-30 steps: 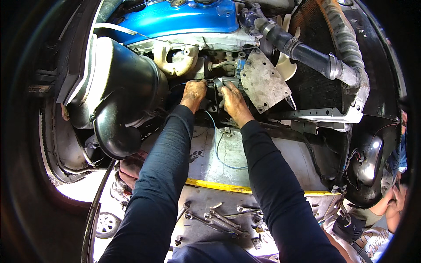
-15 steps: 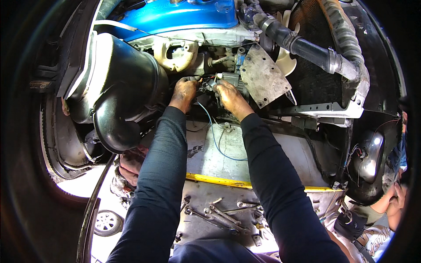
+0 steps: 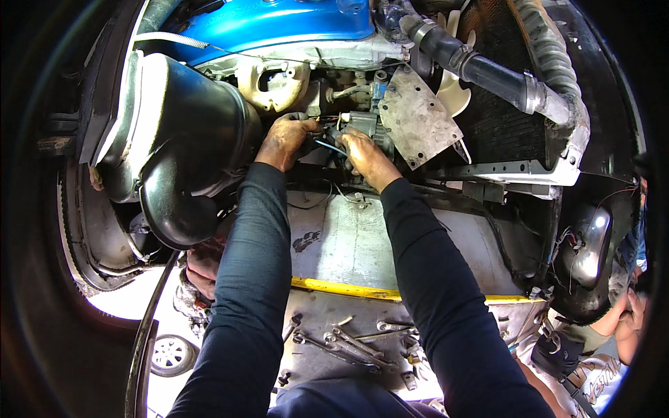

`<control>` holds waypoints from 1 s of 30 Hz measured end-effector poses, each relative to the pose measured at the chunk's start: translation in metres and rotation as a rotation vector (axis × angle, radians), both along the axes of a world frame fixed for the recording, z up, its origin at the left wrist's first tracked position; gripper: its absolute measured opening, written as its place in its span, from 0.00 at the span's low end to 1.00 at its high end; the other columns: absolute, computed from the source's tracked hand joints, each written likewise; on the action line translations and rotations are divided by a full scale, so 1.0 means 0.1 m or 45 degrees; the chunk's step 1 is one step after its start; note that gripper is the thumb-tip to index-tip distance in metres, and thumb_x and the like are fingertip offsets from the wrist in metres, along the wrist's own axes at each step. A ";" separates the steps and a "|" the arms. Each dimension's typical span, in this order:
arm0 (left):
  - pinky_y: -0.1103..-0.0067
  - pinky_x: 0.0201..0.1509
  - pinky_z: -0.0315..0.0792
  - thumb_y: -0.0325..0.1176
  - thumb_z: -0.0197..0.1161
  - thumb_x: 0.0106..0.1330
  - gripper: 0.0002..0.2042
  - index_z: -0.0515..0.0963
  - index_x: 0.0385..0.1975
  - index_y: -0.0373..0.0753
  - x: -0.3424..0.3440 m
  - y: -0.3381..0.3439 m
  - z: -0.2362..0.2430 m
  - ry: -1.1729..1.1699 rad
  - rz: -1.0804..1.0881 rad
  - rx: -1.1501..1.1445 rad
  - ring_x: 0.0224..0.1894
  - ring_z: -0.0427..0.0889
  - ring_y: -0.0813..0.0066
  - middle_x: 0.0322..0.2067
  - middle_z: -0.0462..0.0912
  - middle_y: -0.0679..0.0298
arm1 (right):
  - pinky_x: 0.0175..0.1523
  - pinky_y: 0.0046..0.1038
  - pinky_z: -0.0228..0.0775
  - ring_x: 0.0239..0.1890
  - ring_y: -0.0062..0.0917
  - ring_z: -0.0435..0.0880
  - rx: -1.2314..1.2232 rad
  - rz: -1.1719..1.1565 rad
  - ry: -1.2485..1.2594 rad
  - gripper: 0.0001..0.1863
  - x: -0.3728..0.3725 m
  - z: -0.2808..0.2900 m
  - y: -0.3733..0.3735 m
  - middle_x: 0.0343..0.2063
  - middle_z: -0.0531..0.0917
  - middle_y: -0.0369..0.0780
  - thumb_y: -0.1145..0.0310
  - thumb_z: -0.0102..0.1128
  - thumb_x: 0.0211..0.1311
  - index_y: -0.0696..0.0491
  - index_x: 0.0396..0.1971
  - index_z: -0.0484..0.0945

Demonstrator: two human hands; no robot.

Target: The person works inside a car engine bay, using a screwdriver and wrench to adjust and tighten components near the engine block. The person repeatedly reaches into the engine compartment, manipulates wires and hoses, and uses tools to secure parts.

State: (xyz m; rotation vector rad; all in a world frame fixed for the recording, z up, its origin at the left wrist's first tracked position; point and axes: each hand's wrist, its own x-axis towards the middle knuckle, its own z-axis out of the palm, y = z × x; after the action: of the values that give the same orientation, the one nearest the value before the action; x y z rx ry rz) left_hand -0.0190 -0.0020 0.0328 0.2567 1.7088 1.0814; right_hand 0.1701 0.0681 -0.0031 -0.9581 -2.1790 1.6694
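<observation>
Your left hand [image 3: 283, 141] and right hand [image 3: 367, 155] are both curled near the grey, ribbed metal cylinder [image 3: 362, 122], with the thin, pale-blue wire [image 3: 330, 146] showing between them, though I cannot tell whether either one grips it.

Wrenches [image 3: 359, 346] scattered on a grey metal panel [image 3: 317, 313], below a yellow strip [image 3: 348, 289]. Spoked wheel [image 3: 169, 354] on bright ground, lower left. Pale fan [image 3: 454, 99] beside a clamped black hose [image 3: 496, 81]. I note a co-worker's hand [image 3: 633, 311], far right.
</observation>
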 end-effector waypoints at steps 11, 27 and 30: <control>0.72 0.45 0.78 0.25 0.71 0.52 0.24 0.77 0.51 0.31 -0.01 0.02 -0.14 0.794 -0.301 -0.084 0.38 0.84 0.64 0.41 0.86 0.54 | 0.48 0.38 0.75 0.43 0.43 0.81 0.782 0.217 0.006 0.12 -0.08 -0.06 0.01 0.38 0.81 0.46 0.76 0.51 0.60 0.59 0.42 0.80; 0.76 0.40 0.77 0.31 0.67 0.58 0.08 0.81 0.36 0.37 -0.14 0.10 -0.39 0.281 0.194 0.017 0.30 0.80 0.70 0.30 0.83 0.61 | 0.34 0.33 0.66 0.32 0.21 0.69 -0.901 -0.402 -0.074 0.18 -0.44 -0.05 0.08 0.31 0.74 0.32 0.49 0.43 0.73 0.45 0.44 0.78; 0.71 0.47 0.80 0.33 0.60 0.64 0.12 0.81 0.45 0.40 -0.25 0.14 -0.39 -0.129 0.321 -0.058 0.39 0.86 0.58 0.39 0.86 0.57 | 0.28 0.29 0.65 0.29 0.19 0.65 -0.838 -0.339 -0.113 0.18 -0.40 -0.01 0.09 0.27 0.69 0.29 0.49 0.42 0.74 0.44 0.44 0.78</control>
State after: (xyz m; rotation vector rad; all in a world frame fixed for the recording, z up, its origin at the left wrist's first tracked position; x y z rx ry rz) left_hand -0.0437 0.0121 -0.0061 -0.0439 1.7035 1.2154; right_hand 0.1297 0.0773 -0.0046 -1.4224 -1.4521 2.2729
